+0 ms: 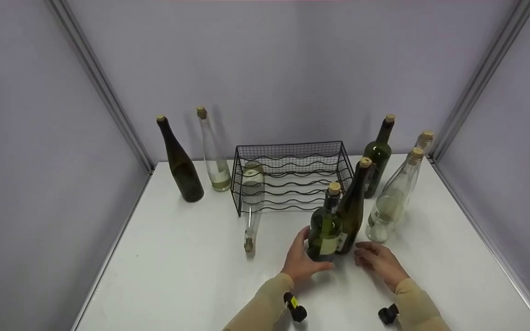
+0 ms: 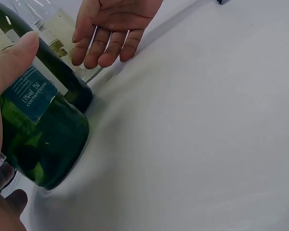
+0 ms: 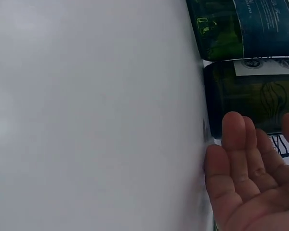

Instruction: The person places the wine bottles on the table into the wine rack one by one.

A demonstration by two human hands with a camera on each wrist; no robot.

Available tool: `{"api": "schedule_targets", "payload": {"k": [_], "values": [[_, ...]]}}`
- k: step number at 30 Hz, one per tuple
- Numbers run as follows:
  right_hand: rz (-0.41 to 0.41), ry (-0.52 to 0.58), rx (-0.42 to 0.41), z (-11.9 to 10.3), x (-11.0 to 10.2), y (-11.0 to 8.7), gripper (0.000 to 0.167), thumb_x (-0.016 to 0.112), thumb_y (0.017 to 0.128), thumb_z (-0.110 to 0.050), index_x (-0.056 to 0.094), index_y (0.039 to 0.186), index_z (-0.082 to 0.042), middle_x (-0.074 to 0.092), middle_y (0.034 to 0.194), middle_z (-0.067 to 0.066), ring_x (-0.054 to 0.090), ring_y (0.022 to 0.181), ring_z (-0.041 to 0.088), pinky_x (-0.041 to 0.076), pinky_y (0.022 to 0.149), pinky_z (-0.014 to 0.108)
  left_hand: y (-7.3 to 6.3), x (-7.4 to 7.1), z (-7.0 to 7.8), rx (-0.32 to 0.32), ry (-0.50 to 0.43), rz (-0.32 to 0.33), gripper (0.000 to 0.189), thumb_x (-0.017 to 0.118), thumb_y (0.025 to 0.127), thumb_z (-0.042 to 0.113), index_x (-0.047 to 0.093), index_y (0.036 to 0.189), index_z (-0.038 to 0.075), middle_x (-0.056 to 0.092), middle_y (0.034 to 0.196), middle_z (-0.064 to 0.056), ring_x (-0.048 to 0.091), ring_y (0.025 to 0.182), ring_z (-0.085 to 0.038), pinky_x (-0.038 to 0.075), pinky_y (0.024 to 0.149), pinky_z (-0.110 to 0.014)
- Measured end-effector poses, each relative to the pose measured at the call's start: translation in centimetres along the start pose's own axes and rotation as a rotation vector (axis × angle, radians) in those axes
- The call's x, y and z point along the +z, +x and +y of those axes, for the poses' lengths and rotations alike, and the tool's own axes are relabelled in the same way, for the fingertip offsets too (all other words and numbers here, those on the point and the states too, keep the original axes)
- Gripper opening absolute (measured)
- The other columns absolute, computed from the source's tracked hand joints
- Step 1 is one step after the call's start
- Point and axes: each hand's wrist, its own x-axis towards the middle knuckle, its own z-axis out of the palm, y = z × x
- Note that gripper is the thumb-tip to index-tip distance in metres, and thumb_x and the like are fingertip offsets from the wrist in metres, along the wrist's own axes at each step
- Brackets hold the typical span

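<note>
My left hand (image 1: 301,261) grips a corked green wine bottle (image 1: 327,225) low on its body, thumb on the near side. In the left wrist view that bottle (image 2: 50,144) shows a blue-green label. Right beside it stands a taller, dark brown-green corked bottle (image 1: 351,209). My right hand (image 1: 380,263) is just to the right of the dark bottle's base, palm turned toward it, fingers loosely extended and holding nothing. The right wrist view shows these fingers (image 3: 233,132) close to the dark bottle (image 3: 241,91); whether they touch it I cannot tell.
Behind the bottles sits a black wire rack (image 1: 288,144) with wavy bars. A clear bottle (image 1: 252,197) lies in its left end, neck toward me. A dark bottle (image 1: 184,177) and a clear one (image 1: 216,168) stand left; a green bottle (image 1: 377,154) and two clear ones (image 1: 391,202) right.
</note>
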Motion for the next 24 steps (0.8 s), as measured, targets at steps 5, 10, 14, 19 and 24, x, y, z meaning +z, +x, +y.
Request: {"api": "schedule_targets", "payload": {"k": [5, 10, 14, 19, 24], "values": [[-0.007, 0.014, 0.015, 0.1, -0.1, 0.3, 0.046, 0.057, 0.098, -0.026, 0.049, 0.131, 0.005, 0.062, 0.114, 0.020, 0.062, 0.100, 0.029, 0.049, 0.087, 0.039, 0.7, 0.6, 0.1, -0.012, -0.027, -0.005, 0.110, 0.093, 0.058, 0.039, 0.029, 0.147, 0.030, 0.045, 0.138, 0.014, 0.040, 0.131, -0.009, 0.030, 0.110, -0.041], [-0.012, 0.010, 0.013, 0.2, -0.2, 0.5, 0.045, 0.056, 0.098, -0.026, 0.050, 0.130, 0.005, 0.063, 0.111, 0.018, 0.062, 0.099, 0.027, 0.050, 0.085, 0.037, 1.4, 0.9, 0.0, 0.023, -0.040, -0.006, 0.099, 0.093, 0.057, 0.037, 0.040, 0.140, 0.027, 0.054, 0.128, 0.016, 0.048, 0.122, -0.008, 0.035, 0.107, -0.038], [-0.019, 0.012, 0.001, 0.4, -0.2, 0.7, 0.044, 0.055, 0.099, -0.023, 0.049, 0.130, 0.007, 0.063, 0.111, 0.019, 0.062, 0.098, 0.027, 0.050, 0.084, 0.036, 1.5, 0.6, 0.0, 0.026, -0.035, -0.019, 0.086, 0.093, 0.058, 0.037, 0.047, 0.131, 0.028, 0.058, 0.117, 0.017, 0.053, 0.113, -0.006, 0.039, 0.102, -0.037], [-0.020, 0.022, 0.006, 0.3, -0.2, 0.8, 0.042, 0.052, 0.100, -0.019, 0.047, 0.131, 0.009, 0.062, 0.109, 0.020, 0.061, 0.096, 0.027, 0.049, 0.083, 0.036, 1.0, -0.6, -0.5, 0.018, -0.024, -0.052, 0.077, 0.089, 0.064, 0.030, 0.046, 0.128, 0.027, 0.058, 0.115, 0.016, 0.055, 0.109, -0.007, 0.040, 0.101, -0.038], [-0.024, 0.041, 0.014, 0.0, -0.3, 0.7, 0.046, 0.052, 0.100, -0.021, 0.044, 0.132, 0.011, 0.062, 0.112, 0.020, 0.061, 0.098, 0.027, 0.049, 0.085, 0.037, 0.3, -2.1, -1.5, 0.018, -0.022, -0.050, 0.076, 0.087, 0.064, 0.028, 0.046, 0.128, 0.023, 0.059, 0.114, 0.013, 0.055, 0.108, -0.009, 0.040, 0.100, -0.039]]}}
